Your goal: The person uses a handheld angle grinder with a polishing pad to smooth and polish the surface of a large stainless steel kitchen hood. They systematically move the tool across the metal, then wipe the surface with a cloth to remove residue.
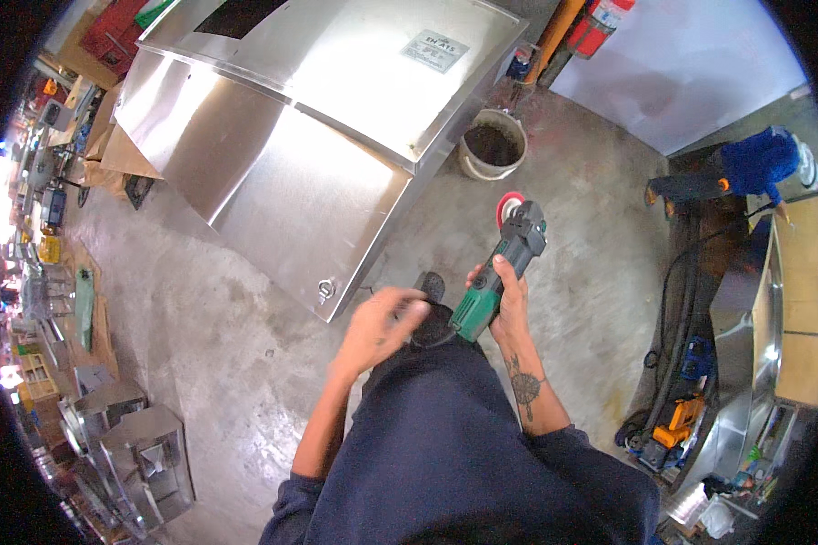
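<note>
My right hand (511, 304) is wrapped round the green and black body of an angle grinder (500, 272). The tool's head points away from me, with a red and white round disc (510, 208) on it. My left hand (382, 327) is held in front of me, a little left of the grinder's rear end. Its fingers are slightly blurred, loosely bent and apart, with nothing seen in them. Below the hands shows one dark shoe (433, 287) on the floor. Beyond my left hand is a large shiny sheet-metal cabinet (327, 195) with a round lock on its near corner.
A whitish bucket (493, 145) with dark contents stands beside the metal cabinet. A co-worker in blue (754, 168) bends at the far right, near a bench (804, 309). An orange tool (679, 421) lies at the right. Metal boxes (145, 463) and clutter line the left.
</note>
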A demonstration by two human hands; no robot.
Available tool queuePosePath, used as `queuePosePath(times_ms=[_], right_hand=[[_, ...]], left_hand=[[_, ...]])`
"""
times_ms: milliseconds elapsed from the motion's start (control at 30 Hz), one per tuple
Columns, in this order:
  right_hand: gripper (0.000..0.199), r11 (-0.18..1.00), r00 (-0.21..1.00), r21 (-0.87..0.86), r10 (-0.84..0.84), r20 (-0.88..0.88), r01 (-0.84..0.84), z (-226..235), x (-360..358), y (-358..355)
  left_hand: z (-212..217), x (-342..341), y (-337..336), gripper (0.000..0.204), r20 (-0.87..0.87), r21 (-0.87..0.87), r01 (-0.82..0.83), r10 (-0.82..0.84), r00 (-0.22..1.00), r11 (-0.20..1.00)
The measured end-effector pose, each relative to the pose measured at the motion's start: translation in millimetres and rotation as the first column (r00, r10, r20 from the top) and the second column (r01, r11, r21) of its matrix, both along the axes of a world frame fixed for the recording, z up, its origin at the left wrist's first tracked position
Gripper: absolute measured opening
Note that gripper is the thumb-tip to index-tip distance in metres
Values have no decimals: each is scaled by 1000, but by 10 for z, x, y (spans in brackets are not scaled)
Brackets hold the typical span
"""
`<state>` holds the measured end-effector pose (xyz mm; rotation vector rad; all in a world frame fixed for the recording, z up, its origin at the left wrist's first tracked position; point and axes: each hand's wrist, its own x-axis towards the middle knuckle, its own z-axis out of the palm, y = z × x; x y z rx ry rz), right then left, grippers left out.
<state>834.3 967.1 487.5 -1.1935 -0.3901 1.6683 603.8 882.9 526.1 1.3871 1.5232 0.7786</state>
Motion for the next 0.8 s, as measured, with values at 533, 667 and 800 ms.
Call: queuePosePath(times_ms=[533,667,800], right_hand=[[42,971,950,186,89,298,-149,-1129,5,-178],[49,941,924,290,57,378,-176,-1847,7,137],[49,900,925,403,1,381,-167,-2431,-53,399]], left_hand=[[-2378,-1291,-646,51,357,-76,-979,921,152,191],[-3403,-1314,-934,50,651,-109,-955,746,141,276],[-4185,-1333,-1022,50,934,16,-846,295,203,533]])
